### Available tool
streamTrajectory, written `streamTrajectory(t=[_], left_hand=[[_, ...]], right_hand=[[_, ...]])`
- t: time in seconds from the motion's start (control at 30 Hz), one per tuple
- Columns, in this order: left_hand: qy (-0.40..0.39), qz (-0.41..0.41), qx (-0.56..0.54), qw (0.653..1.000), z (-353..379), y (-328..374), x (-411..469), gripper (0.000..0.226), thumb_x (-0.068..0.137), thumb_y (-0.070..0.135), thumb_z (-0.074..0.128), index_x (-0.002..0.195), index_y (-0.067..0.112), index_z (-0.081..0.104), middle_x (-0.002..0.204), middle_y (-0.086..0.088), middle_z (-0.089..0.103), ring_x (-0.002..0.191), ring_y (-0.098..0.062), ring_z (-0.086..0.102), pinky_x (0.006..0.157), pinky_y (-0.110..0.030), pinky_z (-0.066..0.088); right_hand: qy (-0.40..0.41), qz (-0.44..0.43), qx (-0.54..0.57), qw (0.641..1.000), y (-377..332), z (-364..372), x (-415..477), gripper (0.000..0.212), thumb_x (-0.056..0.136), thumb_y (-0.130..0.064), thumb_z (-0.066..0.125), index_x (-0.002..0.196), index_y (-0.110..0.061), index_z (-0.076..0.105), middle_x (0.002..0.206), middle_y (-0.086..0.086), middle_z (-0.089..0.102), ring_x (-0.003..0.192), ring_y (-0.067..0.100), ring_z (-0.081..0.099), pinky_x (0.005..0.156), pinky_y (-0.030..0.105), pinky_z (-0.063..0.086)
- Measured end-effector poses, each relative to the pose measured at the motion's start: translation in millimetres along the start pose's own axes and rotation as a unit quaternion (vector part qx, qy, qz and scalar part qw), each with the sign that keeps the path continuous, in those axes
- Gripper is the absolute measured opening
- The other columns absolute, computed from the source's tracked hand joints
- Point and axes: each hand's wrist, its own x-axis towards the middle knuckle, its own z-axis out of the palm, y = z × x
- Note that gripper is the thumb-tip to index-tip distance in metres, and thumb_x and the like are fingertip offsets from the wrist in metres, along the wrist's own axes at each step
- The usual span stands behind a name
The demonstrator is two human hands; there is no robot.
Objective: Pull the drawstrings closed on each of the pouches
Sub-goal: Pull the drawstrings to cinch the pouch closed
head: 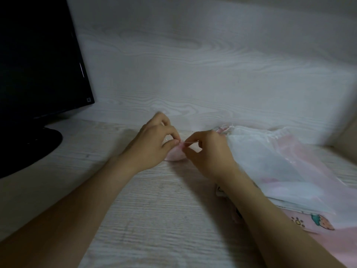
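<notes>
A small pink pouch lies on the table in the middle of the view, mostly hidden under my hands. My left hand pinches the pouch's gathered mouth between thumb and fingers. My right hand pinches a thin pale drawstring that runs from the mouth toward the right. A pile of sheer white and pink pouches lies just right of my right hand, its drawstring ends bunched at the far left corner.
A black monitor on a round black base stands at the left. A white wood-grain wall rises behind the table. A pink printed cloth lies under the pile at the right.
</notes>
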Motion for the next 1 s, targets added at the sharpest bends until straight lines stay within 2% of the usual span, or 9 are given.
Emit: streamTrajectory(t=[0.13, 0.23, 0.33, 0.4, 0.5, 0.63, 0.77, 0.87, 1.0], left_hand=[[0.042, 0.041, 0.092, 0.994, -0.5, 5.2, -0.8, 0.006, 0.094, 0.021, 0.073, 0.09, 0.023, 0.07, 0.135, 0.001, 0.041, 0.119, -0.019, 0.046, 0.102, -0.038, 0.037], [0.009, 0.068, 0.135, 0.988, -1.6, 7.8, -2.2, 0.008, 0.092, 0.024, 0.06, 0.085, 0.021, 0.059, 0.109, 0.005, 0.051, 0.102, -0.017, 0.05, 0.095, -0.04, 0.039], [-0.05, -0.008, 0.135, 0.99, -0.1, 9.0, -3.5, 0.022, 0.091, 0.04, 0.046, 0.077, 0.025, 0.053, 0.08, 0.012, 0.055, 0.087, -0.015, 0.049, 0.091, -0.039, 0.04], [-0.07, -0.089, 0.078, 0.99, 0.9, 7.3, -2.1, 0.026, 0.094, 0.038, 0.051, 0.075, 0.022, 0.06, 0.074, 0.009, 0.062, 0.081, -0.017, 0.056, 0.086, -0.042, 0.047], [-0.067, -0.189, -0.035, 0.979, -0.6, 8.9, -0.3, 0.023, 0.094, 0.026, 0.059, 0.081, 0.011, 0.071, 0.077, -0.001, 0.072, 0.077, -0.02, 0.068, 0.074, -0.042, 0.057], [-0.067, -0.27, -0.141, 0.95, -4.1, 13.9, 4.5, 0.021, 0.097, 0.021, 0.059, 0.086, 0.007, 0.069, 0.077, -0.008, 0.077, 0.071, -0.015, 0.07, 0.058, -0.026, 0.051], [-0.089, -0.32, -0.322, 0.887, -2.0, 11.5, 8.6, 0.026, 0.107, 0.016, 0.055, 0.083, 0.009, 0.062, 0.066, -0.01, 0.068, 0.063, -0.019, 0.067, 0.069, -0.035, 0.059], [-0.097, -0.346, -0.344, 0.868, 1.3, 7.4, 8.3, 0.028, 0.11, 0.018, 0.051, 0.083, 0.015, 0.052, 0.058, 0.003, 0.048, 0.05, -0.012, 0.042, 0.053, -0.031, 0.035], [-0.089, -0.363, -0.359, 0.855, 1.7, 12.9, 11.0, 0.032, 0.107, 0.015, 0.049, 0.076, 0.021, 0.042, 0.06, 0.004, 0.037, 0.05, -0.01, 0.027, 0.052, -0.032, 0.02]], right_hand=[[0.036, 0.0, -0.052, 0.998, -1.2, 3.6, -0.6, 0.013, 0.092, -0.037, 0.075, 0.098, -0.026, 0.08, 0.088, -0.004, 0.075, 0.081, 0.016, 0.068, 0.067, 0.031, 0.052], [-0.013, -0.001, -0.047, 0.999, 2.5, 9.1, -1.9, 0.016, 0.088, -0.041, 0.077, 0.095, -0.027, 0.079, 0.089, -0.003, 0.076, 0.084, 0.016, 0.07, 0.071, 0.033, 0.054], [-0.037, -0.015, 0.003, 0.999, 4.2, 13.9, -3.7, 0.017, 0.088, -0.038, 0.073, 0.094, -0.024, 0.08, 0.073, -0.01, 0.07, 0.069, 0.008, 0.064, 0.065, 0.023, 0.046], [-0.045, 0.0, 0.034, 0.998, 4.3, 15.2, -1.4, 0.017, 0.094, -0.034, 0.068, 0.091, -0.023, 0.08, 0.063, -0.013, 0.063, 0.06, 0.003, 0.057, 0.061, 0.019, 0.037], [-0.06, 0.003, 0.057, 0.997, 8.6, 17.8, 1.1, 0.015, 0.098, -0.03, 0.065, 0.095, -0.024, 0.079, 0.064, -0.005, 0.069, 0.055, 0.008, 0.057, 0.06, 0.022, 0.036], [-0.062, 0.019, 0.087, 0.994, 11.9, 19.9, -2.2, 0.014, 0.1, -0.023, 0.063, 0.112, -0.023, 0.071, 0.046, -0.007, 0.046, 0.045, 0.01, 0.047, 0.05, 0.015, 0.033], [-0.044, 0.02, 0.08, 0.996, 10.5, 21.0, 0.8, 0.016, 0.1, -0.024, 0.064, 0.103, -0.023, 0.079, 0.049, -0.014, 0.05, 0.05, 0.004, 0.052, 0.054, 0.011, 0.034], [-0.058, 0.017, 0.071, 0.996, 9.3, 21.7, 0.4, 0.017, 0.098, -0.024, 0.065, 0.098, -0.022, 0.081, 0.056, -0.019, 0.056, 0.053, 0.002, 0.054, 0.056, 0.01, 0.033], [-0.07, 0.046, 0.087, 0.993, 8.2, 20.2, -1.1, 0.015, 0.099, -0.02, 0.061, 0.1, -0.019, 0.076, 0.057, -0.004, 0.065, 0.049, 0.007, 0.053, 0.056, 0.021, 0.038]])
